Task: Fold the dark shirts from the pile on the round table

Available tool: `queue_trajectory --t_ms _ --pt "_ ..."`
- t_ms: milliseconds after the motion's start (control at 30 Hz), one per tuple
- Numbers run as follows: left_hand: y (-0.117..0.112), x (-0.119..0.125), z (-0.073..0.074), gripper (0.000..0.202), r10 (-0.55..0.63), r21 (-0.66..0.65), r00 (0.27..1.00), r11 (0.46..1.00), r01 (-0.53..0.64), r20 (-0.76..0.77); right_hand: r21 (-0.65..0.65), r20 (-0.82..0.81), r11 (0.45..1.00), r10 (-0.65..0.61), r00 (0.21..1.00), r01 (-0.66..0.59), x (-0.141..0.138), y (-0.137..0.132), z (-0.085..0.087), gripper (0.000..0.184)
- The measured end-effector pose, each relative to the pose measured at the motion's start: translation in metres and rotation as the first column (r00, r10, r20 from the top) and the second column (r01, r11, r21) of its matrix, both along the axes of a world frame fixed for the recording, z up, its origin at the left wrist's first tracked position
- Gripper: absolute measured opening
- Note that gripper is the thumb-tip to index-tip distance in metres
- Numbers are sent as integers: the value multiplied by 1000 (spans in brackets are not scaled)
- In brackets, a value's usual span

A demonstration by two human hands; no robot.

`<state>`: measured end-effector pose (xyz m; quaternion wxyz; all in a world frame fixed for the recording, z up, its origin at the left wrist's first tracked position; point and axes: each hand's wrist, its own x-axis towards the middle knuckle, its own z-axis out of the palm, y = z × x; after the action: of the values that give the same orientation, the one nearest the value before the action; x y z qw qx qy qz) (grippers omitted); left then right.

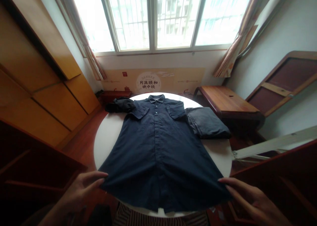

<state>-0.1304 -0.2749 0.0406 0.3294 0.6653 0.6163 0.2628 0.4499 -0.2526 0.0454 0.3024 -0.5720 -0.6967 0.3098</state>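
Observation:
A dark navy button-up shirt lies spread flat, front up, on a round white table, its collar at the far side. My left hand pinches the shirt's hem at the near left corner. My right hand holds the hem at the near right corner, fingers stretched along the cloth. The hem hangs slightly over the table's near edge.
A crumpled dark garment lies at the table's far left and a folded dark garment at its far right. A wooden bench stands on the right, wooden cabinets on the left, a window behind.

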Motion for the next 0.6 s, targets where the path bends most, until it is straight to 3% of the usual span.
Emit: queue_trajectory --t_ms 100,233,400,467,600 --pt "-5 -14 -8 33 -99 241 985 962 131 -138 39 52 990 135 990 -137 10 -2 2 34" --pt "-3 -26 -22 40 -173 432 882 820 375 -438 227 217 941 204 955 -253 22 5 -16 31" --pt "1 -24 -28 53 -95 512 747 671 536 -657 564 489 719 105 866 -405 12 12 -37 40" --pt "1 -19 -24 52 -113 499 702 624 601 -703 612 584 640 29 811 -464 3 11 -38 44" --pt "0 -14 -17 49 -160 440 637 597 671 -754 604 720 543 -57 692 -584 -18 9 -29 44"
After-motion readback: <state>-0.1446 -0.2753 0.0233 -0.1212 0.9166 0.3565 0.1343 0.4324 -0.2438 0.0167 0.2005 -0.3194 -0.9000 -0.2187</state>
